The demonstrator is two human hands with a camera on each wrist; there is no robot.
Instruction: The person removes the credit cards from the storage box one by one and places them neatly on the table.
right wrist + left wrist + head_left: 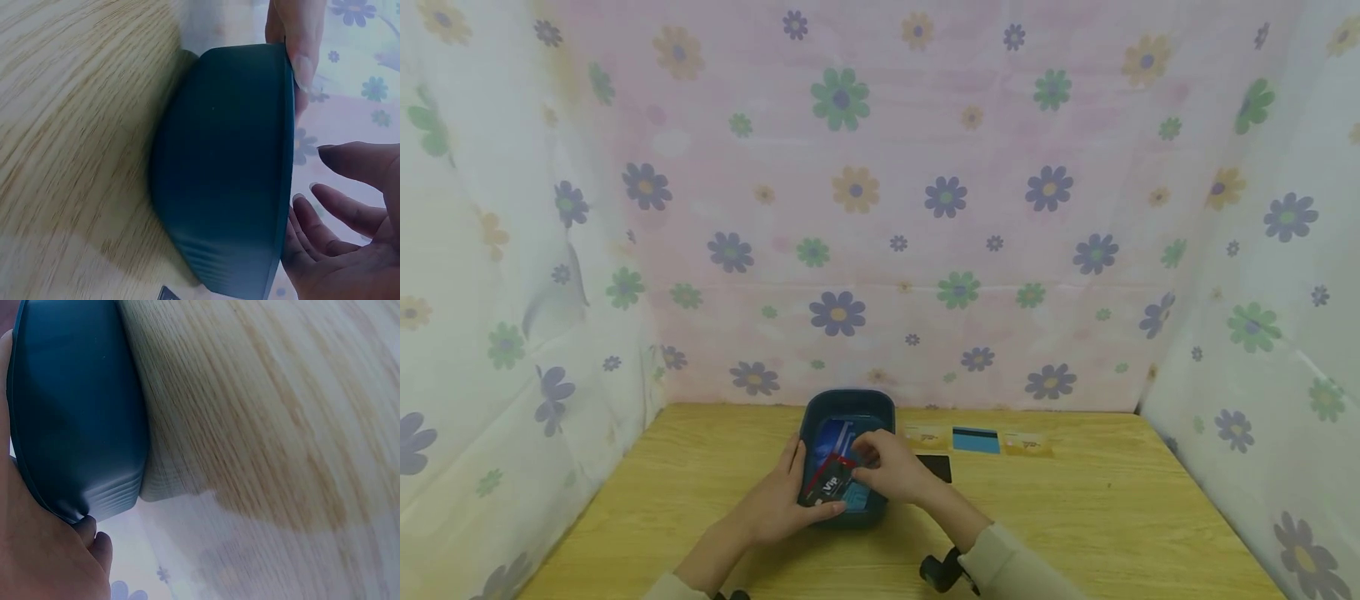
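Observation:
A dark teal plastic box [850,522] sits near the table's back edge, its opening facing up. My left hand [778,504] grips its left side, thumb over the front rim and fingers along the outer wall. Inside lie a black card with red edges marked "Vip" [831,483], a dark blue card [831,440] and a light blue card [857,497]. Over the box's right rim reaches my right hand [891,468], fingertips near the Vip card. In the right wrist view its thumb [356,164] stands apart from the bent fingers, with nothing seen between them.
Behind and right of the box lie a gold card [925,437], a blue card with a black stripe [976,441] and another gold card [1028,445]. A black card [937,468] is partly behind my right hand. Flowered cloth [880,275] surrounds the wooden table [1075,500].

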